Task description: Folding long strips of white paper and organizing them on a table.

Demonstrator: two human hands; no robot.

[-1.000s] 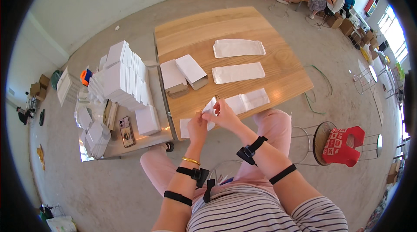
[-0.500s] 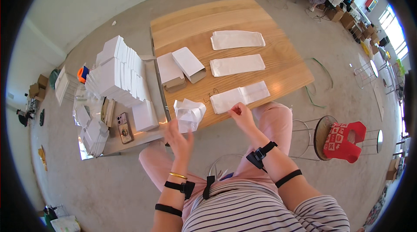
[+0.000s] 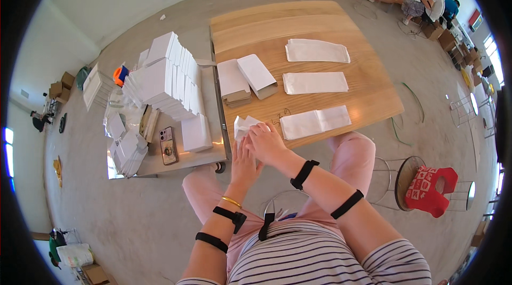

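Both hands meet at the table's near left corner, over a crumpled, slightly see-through white sheet (image 3: 244,124). My right hand (image 3: 266,145) curls its fingers over the sheet. From the near side my left hand (image 3: 244,161) presses against it, fingers close together. Part of the sheet is hidden beneath the hands. To their right lies a flat stack of thin white sheets (image 3: 316,122), with a second stack (image 3: 316,83) and a third stack (image 3: 317,50) farther back. Two white boxes (image 3: 256,75) sit behind the hands, one leaning on the other.
A metal side table (image 3: 205,158) adjoins the wooden table (image 3: 266,18) on the left. It carries a tall pile of white boxes (image 3: 165,79), a phone (image 3: 168,146) and an orange-and-blue tape roll (image 3: 120,75). A stool with a red bag (image 3: 426,189) stands at right. Two people sit far right.
My right hand has moved left from the near stack onto the crumpled sheet. My left hand has closed in on it too. The view has shifted, so the tables appear farther right.
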